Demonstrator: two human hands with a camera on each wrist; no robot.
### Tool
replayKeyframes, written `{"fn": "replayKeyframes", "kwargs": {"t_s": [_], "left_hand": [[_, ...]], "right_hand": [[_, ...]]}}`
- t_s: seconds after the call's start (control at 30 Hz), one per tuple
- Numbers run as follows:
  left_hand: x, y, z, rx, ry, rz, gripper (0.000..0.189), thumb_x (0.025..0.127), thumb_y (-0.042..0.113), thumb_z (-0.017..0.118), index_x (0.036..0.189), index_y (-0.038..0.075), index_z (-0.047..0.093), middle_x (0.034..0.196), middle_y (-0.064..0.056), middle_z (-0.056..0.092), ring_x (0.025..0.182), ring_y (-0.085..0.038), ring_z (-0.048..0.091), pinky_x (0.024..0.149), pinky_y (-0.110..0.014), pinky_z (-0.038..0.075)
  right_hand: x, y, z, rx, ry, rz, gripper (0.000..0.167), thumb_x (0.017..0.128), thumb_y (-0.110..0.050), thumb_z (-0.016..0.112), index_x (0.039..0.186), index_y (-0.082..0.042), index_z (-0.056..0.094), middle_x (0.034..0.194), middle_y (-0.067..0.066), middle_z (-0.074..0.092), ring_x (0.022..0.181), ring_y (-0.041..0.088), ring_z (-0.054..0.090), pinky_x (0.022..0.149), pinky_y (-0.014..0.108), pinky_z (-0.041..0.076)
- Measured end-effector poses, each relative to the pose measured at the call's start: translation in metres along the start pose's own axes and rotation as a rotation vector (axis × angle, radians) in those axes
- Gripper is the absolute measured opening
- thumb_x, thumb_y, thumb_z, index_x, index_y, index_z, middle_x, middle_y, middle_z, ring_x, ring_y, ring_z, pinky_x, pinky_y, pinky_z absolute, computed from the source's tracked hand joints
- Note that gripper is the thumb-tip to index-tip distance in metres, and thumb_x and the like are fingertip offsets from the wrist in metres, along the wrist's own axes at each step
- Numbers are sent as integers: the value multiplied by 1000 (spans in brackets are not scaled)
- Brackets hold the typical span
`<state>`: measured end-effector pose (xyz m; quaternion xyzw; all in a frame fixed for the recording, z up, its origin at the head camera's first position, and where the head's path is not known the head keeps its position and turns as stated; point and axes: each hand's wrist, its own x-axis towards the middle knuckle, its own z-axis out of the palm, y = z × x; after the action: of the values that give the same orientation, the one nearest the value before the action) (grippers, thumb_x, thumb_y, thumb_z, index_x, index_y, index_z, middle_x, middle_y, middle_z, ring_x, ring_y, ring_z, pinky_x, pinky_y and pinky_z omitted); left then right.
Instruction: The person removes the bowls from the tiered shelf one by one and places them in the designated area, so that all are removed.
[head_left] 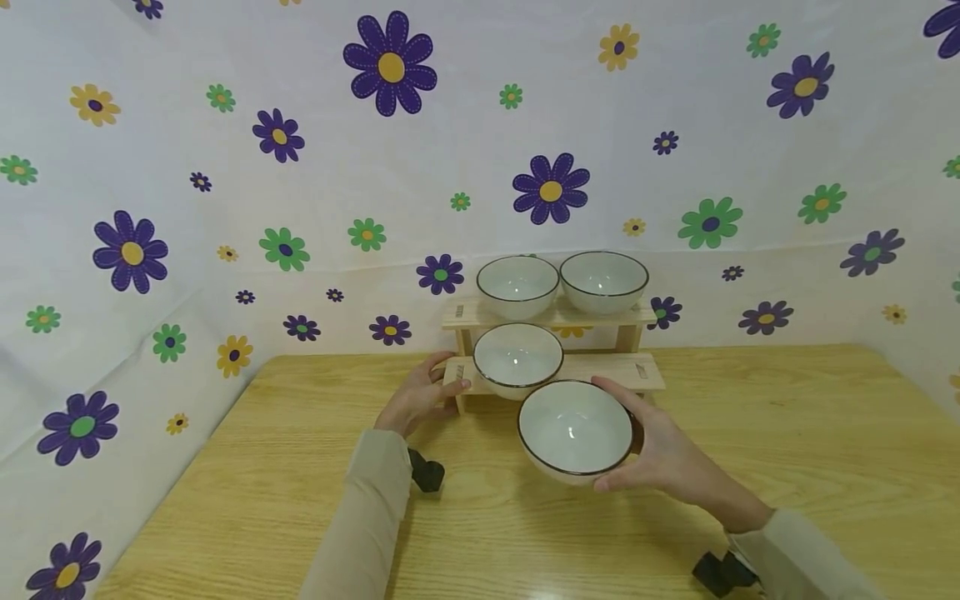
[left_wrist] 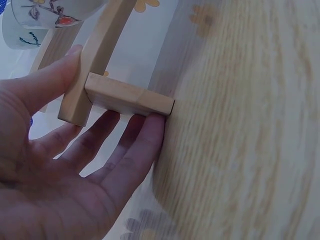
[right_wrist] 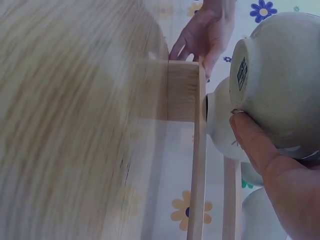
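My right hand (head_left: 663,454) holds a white bowl (head_left: 576,429) with a dark rim, thumb at the near side and fingers at the far side. In the head view it is in front of the lower board, overlapping it. The right wrist view shows the bowl's underside (right_wrist: 280,80), with a dark stamp on the foot. My left hand (head_left: 420,396) grips the left end of a two-tier wooden stand (head_left: 600,367). In the left wrist view the thumb lies on the lower board and fingertips touch the leg (left_wrist: 130,95). Another bowl (head_left: 517,358) sits on the lower board's left part.
Two more bowls, a left one (head_left: 517,283) and a right one (head_left: 603,279), stand side by side on the top board (head_left: 468,314). The stand is at the back of a wooden table (head_left: 750,450), before a flower-printed cloth (head_left: 450,142).
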<state>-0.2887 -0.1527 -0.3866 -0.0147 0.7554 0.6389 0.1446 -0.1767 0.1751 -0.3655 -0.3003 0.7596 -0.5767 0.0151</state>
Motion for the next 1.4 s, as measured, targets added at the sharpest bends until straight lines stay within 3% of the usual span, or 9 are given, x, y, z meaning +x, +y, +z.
{"fn": "replayKeyframes", "kwargs": {"t_s": [0.17,0.33,0.57,0.8,1.0,1.27,1.4], "left_hand": [[-1,-4,-3,12,1,-6,68,101,5,66,160,13,33,157,-24,41,134,-44,51,105,-59,48],[-3,-8,-4,16,2,-6,66,101,6,66,160,12,34,155,-24,44,133,-44,51,104,-59,49],[-4,-9,-4,23,5,-28,67,101,8,66,160,14,34,160,-24,37,137,-45,48,107,-61,46],[-3,-5,-5,30,15,-35,68,101,8,68,160,17,35,165,-24,29,141,-45,44,108,-61,45],[-2,-2,-3,27,4,-36,69,100,8,68,160,17,35,165,-23,30,140,-44,45,107,-59,46],[-2,2,-3,32,10,-33,69,100,8,68,160,19,36,168,-24,19,145,-46,39,105,-57,48],[0,2,-3,15,8,-35,68,100,8,68,159,20,37,168,-22,20,143,-43,43,105,-56,49]], "right_hand": [[1,1,6,-5,-30,39,117,69,-10,97,157,11,23,146,39,38,119,49,54,90,25,57],[3,3,13,14,-70,27,115,69,-11,98,155,14,25,144,39,41,119,48,54,90,27,58],[7,7,24,30,-116,34,117,69,-12,98,153,19,23,142,39,46,121,47,55,93,26,56],[14,7,32,-24,-148,70,119,68,-17,98,153,19,23,139,35,51,121,44,57,95,27,55],[16,5,38,-57,-174,81,118,68,-17,99,152,20,25,140,34,51,122,44,57,96,31,55],[19,5,46,-116,-185,102,119,68,-26,97,152,19,26,144,36,48,118,39,60,97,30,53],[20,5,48,-99,-208,123,118,71,-24,95,154,19,22,146,38,44,117,39,60,95,35,55]]}}
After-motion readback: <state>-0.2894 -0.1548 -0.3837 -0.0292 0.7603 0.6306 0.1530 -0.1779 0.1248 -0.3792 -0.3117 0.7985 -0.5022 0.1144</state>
